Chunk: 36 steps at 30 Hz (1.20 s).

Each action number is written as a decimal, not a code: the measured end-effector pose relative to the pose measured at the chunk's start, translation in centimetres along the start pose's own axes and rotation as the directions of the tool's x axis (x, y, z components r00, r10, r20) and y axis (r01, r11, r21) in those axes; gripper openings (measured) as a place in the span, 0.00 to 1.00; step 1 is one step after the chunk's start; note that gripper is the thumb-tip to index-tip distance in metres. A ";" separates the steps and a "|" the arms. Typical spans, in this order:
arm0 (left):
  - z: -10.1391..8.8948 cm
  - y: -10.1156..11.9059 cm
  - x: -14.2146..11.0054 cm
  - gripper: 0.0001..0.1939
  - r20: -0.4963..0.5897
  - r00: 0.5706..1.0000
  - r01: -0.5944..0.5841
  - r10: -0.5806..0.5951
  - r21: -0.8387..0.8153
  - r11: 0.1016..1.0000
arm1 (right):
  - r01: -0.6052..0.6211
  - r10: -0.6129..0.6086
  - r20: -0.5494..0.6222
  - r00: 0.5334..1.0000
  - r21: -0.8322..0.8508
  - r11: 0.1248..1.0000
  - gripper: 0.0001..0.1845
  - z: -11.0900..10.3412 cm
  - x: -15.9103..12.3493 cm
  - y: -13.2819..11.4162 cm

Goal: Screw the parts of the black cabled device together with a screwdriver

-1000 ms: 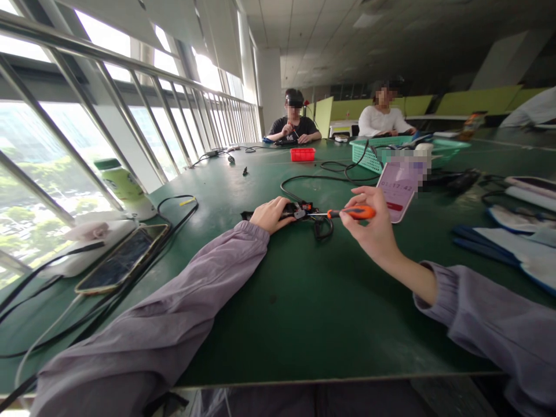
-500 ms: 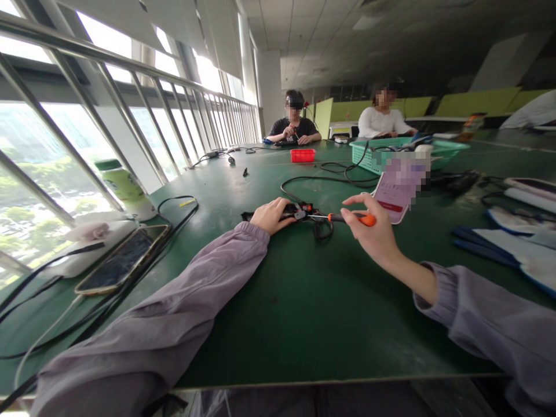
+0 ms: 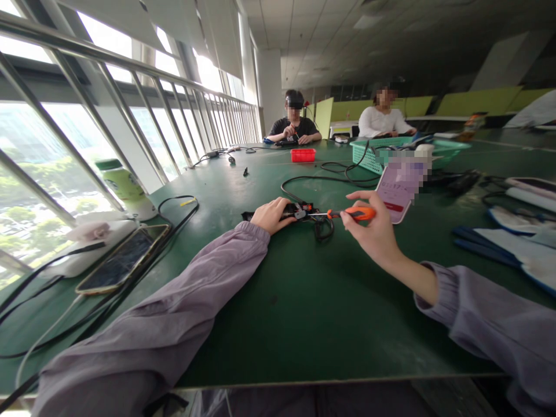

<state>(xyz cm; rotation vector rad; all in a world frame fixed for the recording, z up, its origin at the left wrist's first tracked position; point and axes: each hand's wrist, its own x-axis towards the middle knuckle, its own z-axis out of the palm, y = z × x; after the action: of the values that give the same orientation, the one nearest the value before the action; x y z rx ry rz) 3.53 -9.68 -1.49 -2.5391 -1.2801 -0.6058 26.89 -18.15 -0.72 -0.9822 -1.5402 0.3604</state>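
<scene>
On the green table (image 3: 278, 324), my left hand (image 3: 271, 215) is wrapped over a dark, elongated device (image 3: 300, 213) with orange and grey parts at its right end. A black cable trails from this device, and its exact kind is hard to make out. My right hand (image 3: 371, 223) grips an orange-and-black screwdriver (image 3: 358, 214) by the handle. The shaft lies nearly level and points left, its tip at the device's right end; whether it sits in a screw is too small to tell. Behind my right hand a phone (image 3: 397, 191) with a lit screen stands propped up.
A green basket (image 3: 362, 155) and a small red tray (image 3: 303, 155) stand farther back. At left are a bottle (image 3: 125, 188), a phone (image 3: 124, 260) and cables. Gloves (image 3: 512, 243) lie at right. Two people sit across the table; a metal railing (image 3: 143, 69) runs along the left.
The screwdriver handle has turned about its axis, showing more orange now. My right fingers have shifted slightly on it. My left hand and the device stay in place.
</scene>
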 end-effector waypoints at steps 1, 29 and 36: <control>0.0 0.0 0.0 0.19 0.004 1.000 0.001 -0.001 0.005 1.000 | 0.021 -0.021 -0.020 1.000 0.008 1.000 0.19 0.0 0.0 0.0; 0.1 -0.1 0.0 0.20 0.008 1.000 0.011 -0.011 0.010 1.000 | -0.035 0.034 -0.009 0.999 -0.024 0.999 0.18 0.1 -0.1 -0.2; 0.2 0.0 0.0 0.20 0.011 1.000 0.017 -0.017 0.016 1.000 | 0.008 -0.008 0.006 1.000 0.019 1.000 0.16 0.1 -0.2 -0.1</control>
<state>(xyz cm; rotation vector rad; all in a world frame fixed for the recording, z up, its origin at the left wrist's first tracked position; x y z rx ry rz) 3.57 -9.56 -1.65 -2.5250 -1.3062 -0.5838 26.71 -18.29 -0.77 -0.9603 -1.5430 0.3718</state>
